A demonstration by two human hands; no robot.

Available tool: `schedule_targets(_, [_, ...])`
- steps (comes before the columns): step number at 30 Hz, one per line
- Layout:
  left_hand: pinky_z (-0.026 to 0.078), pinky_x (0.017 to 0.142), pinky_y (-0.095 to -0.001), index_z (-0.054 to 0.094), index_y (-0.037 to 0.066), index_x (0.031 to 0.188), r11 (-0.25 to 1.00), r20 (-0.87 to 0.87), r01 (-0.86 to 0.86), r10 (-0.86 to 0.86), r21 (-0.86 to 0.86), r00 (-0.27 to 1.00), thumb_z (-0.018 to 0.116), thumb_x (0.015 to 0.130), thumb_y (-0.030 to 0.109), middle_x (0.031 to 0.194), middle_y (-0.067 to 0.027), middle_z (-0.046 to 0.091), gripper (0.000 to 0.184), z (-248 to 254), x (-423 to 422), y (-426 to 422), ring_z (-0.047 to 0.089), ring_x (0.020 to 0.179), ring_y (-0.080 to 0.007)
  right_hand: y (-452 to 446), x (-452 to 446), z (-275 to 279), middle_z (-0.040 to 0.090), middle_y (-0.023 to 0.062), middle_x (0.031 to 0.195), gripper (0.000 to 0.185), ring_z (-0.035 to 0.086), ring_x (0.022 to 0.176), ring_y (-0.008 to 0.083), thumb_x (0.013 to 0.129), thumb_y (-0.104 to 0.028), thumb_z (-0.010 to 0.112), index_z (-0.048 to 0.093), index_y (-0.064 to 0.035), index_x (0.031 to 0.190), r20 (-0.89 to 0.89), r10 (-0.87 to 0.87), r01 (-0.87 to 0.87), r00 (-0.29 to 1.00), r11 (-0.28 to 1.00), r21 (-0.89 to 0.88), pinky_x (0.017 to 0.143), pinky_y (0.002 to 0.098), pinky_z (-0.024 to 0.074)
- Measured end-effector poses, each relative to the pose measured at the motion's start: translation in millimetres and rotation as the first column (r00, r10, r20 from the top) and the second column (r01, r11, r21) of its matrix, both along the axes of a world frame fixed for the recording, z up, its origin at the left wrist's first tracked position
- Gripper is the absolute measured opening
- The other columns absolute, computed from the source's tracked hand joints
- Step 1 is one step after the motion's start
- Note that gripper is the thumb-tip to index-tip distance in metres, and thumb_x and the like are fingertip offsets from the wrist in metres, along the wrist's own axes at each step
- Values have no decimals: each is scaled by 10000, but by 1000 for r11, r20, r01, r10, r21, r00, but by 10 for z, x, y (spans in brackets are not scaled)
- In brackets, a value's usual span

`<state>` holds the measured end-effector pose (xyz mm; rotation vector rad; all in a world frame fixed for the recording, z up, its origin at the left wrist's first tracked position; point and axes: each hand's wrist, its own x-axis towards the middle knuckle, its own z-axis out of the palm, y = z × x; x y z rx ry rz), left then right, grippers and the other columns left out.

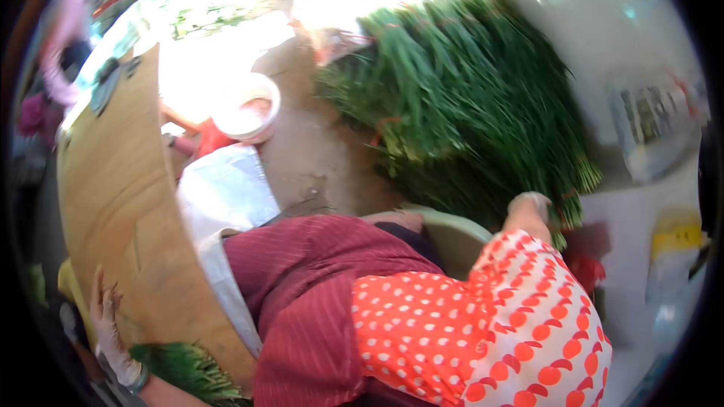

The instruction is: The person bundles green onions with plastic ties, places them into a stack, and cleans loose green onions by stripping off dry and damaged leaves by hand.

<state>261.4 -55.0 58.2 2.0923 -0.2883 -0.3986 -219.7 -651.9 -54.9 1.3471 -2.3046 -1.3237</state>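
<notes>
My left hand [113,332], in a thin pale glove, is raised at the lower left with its fingers apart. It holds nothing. Just beside it, a small bunch of green chives [185,369] lies at the near end of a wooden board [128,203]. On the right, my right hand [530,202], also in a pale glove, reaches against the lower edge of a big heap of chives [467,83]. Red bands tie the heap into bundles. The fingers of that hand are hidden and blurred, so its grip does not show.
A pale green tub [460,234] stands between my body and the heap. Past the board is a white bucket [249,109] on the wet floor. Plastic bags [652,128] lie at the right, with a yellow-labelled package [675,245]. Another person [64,45] is at the far left.
</notes>
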Motion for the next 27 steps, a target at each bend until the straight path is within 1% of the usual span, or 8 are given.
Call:
schedule_targets(3, [390, 877, -250, 424, 72, 1320, 993, 112, -92, 84, 72, 990, 545, 886, 276, 1070, -63, 552, 494, 250, -294, 143, 516, 929, -125, -496, -416, -413, 556, 94, 1128, 350, 550, 1014, 250, 832, -321, 437, 569, -118, 1084, 327, 76, 186, 942, 690, -699, 881, 398, 411])
schedule_targets(6, [384, 880, -244, 420, 46, 1315, 976, 120, -193, 180, 101, 976, 585, 860, 274, 1075, -66, 553, 535, 555, -731, 186, 506, 942, -117, -791, 100, -230, 611, 137, 1011, 344, 604, 905, 293, 812, -314, 413, 639, -100, 958, 640, 337, 632, 691, 148, -760, 791, 423, 485])
schedule_targets(10, [381, 881, -246, 416, 38, 1315, 955, 167, -296, 287, 33, 943, 619, 838, 292, 1081, -64, 554, 577, 786, -1211, 432, 493, 958, -107, -1594, 1396, -834, 639, 131, 977, 297, 585, 833, 233, 858, -303, 506, 643, -60, 959, 602, 798, 497, 1, 522, -693, 772, 355, 472])
schedule_targets(14, [377, 885, -251, 407, 44, 1324, 888, 206, -458, 443, 31, 873, 605, 841, 337, 1074, -75, 569, 599, 649, -1597, 771, 498, 942, -114, -549, 3795, -823, 575, 31, 1036, 252, 511, 954, 145, 879, -204, 525, 610, -47, 1057, 538, 195, -119, -820, 862, -493, 867, 278, 393])
schedule_targets(15, [384, 879, -258, 415, 42, 1319, 830, 196, -556, 539, 39, 819, 602, 840, 335, 1057, -80, 576, 591, 772, -1855, 801, 506, 927, -124, 288, 4115, -295, 558, 45, 1100, 272, 502, 1003, 151, 867, -179, 530, 589, -37, 1092, 583, 342, -303, -737, 603, -738, 900, 279, 381])
schedule_targets(16, [384, 879, -258, 415, 42, 1319, 825, 188, -564, 547, 46, 816, 602, 840, 335, 1057, -80, 576, 591, 665, -1962, 879, 506, 927, -124, 1092, 4353, 131, 615, 54, 982, 192, 556, 912, 141, 866, -138, 533, 634, -27, 987, 709, 107, -411, -697, 750, -517, 841, 282, 417])
schedule_targets(20, [406, 866, -272, 429, 43, 1308, 714, 128, -696, 686, 75, 717, 579, 855, 347, 1079, -80, 571, 566, 272, -2534, 1074, 521, 929, -138, 1929, 5097, 54, 641, 115, 936, 188, 629, 858, 222, 851, -97, 531, 641, -87, 1003, 540, -48, -529, -840, 295, -796, 761, 301, 474])
schedule_targets(27, [420, 880, -291, 461, 23, 1269, 426, -52, -905, 903, -12, 426, 537, 897, 256, 1115, -110, 557, 445, -311, -3122, 989, 522, 987, -161, 2104, 5622, -1753, 634, 129, 1052, 243, 592, 989, 228, 858, -154, 540, 629, -67, 1066, 914, 10, -861, -406, 330, -387, 861, 288, 440])
